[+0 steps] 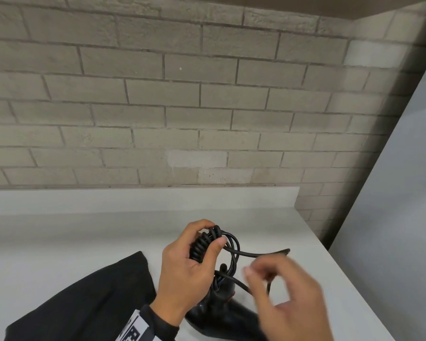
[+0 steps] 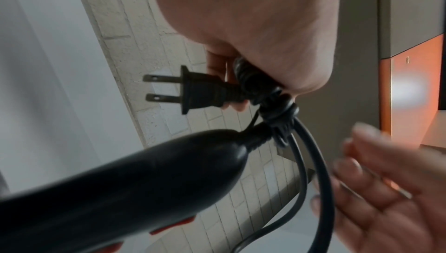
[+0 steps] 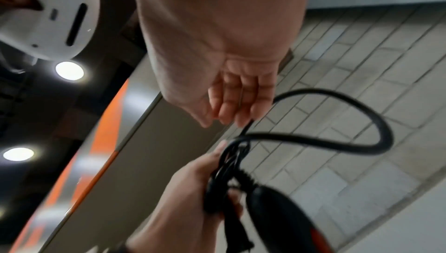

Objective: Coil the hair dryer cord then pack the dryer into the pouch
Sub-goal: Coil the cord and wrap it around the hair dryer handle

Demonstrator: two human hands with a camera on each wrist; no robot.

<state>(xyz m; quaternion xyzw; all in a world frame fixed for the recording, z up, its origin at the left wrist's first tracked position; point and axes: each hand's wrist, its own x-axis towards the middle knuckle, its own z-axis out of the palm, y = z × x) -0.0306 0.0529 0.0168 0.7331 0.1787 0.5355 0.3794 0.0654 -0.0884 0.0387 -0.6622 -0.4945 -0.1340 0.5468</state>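
Observation:
My left hand (image 1: 194, 257) grips a bundle of black coiled cord (image 1: 202, 242) above the counter. The plug (image 2: 200, 91) sticks out of that fist. Below it, the black hair dryer (image 1: 221, 313) hangs by its cord end, its handle (image 2: 120, 190) showing red switches. One loose loop of cord (image 3: 362, 142) swings out to the right of the bundle. My right hand (image 1: 280, 291) is blurred beside this loop, its fingers (image 3: 231, 104) loosely extended and their tips at the cord. The black pouch (image 1: 84, 299) lies flat at the lower left.
The white counter (image 1: 84, 230) ends at a brick wall (image 1: 182, 107) behind and at a diagonal edge (image 1: 342, 279) on the right. A grey panel (image 1: 403, 193) stands past that edge.

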